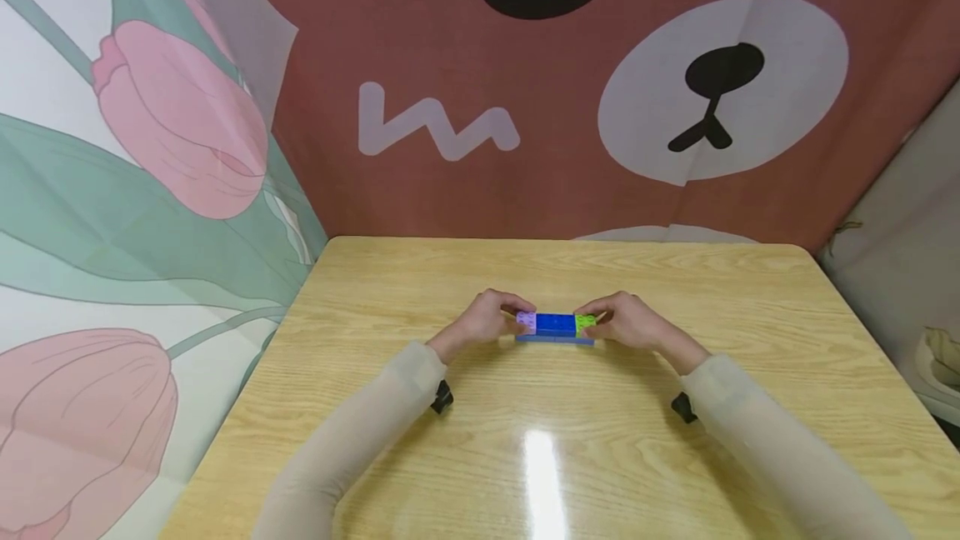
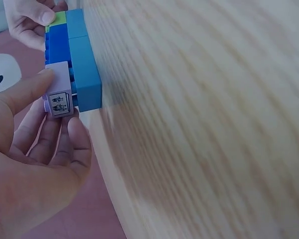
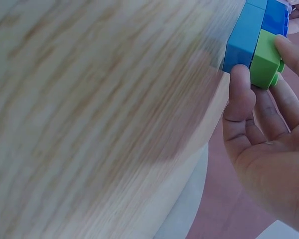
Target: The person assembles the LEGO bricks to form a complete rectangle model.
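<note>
Plastic toy bricks joined into a short bar sit between both hands near the middle of the pale wooden surface, the long axis running left to right across the person. The left hand pinches the lilac end brick with thumb and fingers, and the right hand pinches the green end brick likewise, so each hand is equally close to its own end. A long light-blue base brick lies under the dark-blue middle brick.

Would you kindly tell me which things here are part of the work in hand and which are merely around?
In hand: left hand pinching the lilac brick; right hand pinching the green brick; dark blue brick; light blue base.

Merely around: table; printed curtains.
</note>
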Demonstrator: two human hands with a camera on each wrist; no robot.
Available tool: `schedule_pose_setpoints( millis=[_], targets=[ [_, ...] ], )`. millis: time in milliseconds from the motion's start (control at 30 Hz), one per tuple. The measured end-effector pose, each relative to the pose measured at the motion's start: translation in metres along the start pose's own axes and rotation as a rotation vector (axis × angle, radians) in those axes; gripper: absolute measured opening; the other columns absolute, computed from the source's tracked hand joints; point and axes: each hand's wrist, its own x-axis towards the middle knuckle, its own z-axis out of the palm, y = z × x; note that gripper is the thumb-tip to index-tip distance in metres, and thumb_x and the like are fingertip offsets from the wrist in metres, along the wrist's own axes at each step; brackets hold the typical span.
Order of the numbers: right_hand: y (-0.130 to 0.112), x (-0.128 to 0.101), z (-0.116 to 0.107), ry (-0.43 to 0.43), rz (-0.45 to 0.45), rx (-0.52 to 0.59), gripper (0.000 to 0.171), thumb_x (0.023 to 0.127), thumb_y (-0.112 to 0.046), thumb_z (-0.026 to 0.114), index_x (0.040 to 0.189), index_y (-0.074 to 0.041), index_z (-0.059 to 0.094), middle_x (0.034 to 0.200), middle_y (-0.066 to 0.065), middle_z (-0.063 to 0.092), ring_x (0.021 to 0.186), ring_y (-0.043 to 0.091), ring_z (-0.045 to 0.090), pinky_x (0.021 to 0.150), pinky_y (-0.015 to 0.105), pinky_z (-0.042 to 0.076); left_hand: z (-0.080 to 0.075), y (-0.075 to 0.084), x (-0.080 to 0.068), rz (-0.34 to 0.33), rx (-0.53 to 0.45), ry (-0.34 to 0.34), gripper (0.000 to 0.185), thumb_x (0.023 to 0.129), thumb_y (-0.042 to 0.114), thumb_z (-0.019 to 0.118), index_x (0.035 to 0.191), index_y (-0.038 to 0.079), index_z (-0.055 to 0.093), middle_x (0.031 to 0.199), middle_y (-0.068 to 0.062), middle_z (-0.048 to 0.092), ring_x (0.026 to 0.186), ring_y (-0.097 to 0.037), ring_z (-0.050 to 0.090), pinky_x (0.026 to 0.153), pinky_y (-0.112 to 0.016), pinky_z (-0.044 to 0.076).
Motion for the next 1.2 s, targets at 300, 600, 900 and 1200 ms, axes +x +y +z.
schedule_pose_setpoints(
  millis=[300,600,900,1200],
  targets=[
    [0.0005,-0.0001,-0.0004,0.005,-0.009,-0.001,0.033,0.082,-0.025,0.072,0.114,-0.018,0.068,0.106,0.000,0.064,0.081,0.016,0.057,0.062,0.032,0.047,0.0023,-0.0009,0.0000,-0.016,-0.020,0.026,0.024,0.077,0.021,0.077,0.099,0.025,0.072,0.092,0.016,0.063,0.086,-0.005,0.057,0.073,-0.024,0.047],
    [0.0030,-0.0005,-0.0005,0.007,-0.009,-0.006,0.034,0.081,-0.027,0.072,0.114,-0.019,0.068,0.108,0.001,0.063,0.088,0.017,0.057,0.066,0.032,0.047,0.0015,-0.0009,0.0004,-0.031,-0.061,0.003,0.023,0.077,0.021,0.076,0.099,0.025,0.072,0.092,0.014,0.064,0.086,-0.008,0.058,0.069,-0.026,0.048],
    [0.0026,0.0002,-0.0004,0.010,-0.011,0.006,0.033,0.081,-0.026,0.073,0.113,-0.020,0.068,0.107,0.000,0.064,0.086,0.017,0.057,0.063,0.033,0.047,0.0016,-0.0061,0.0016,-0.044,-0.111,-0.003,0.023,0.076,0.022,0.077,0.098,0.027,0.073,0.092,0.014,0.064,0.086,-0.008,0.058,0.069,-0.026,0.049],
    [0.0035,0.0007,-0.0008,0.005,-0.019,-0.004,0.033,0.081,-0.027,0.073,0.113,-0.019,0.068,0.110,0.001,0.063,0.089,0.018,0.057,0.066,0.032,0.047,0.0001,-0.0088,0.0040,-0.052,-0.104,-0.012,0.023,0.074,0.023,0.078,0.096,0.029,0.073,0.091,0.013,0.065,0.085,-0.006,0.059,0.071,-0.025,0.049]
  ],
)
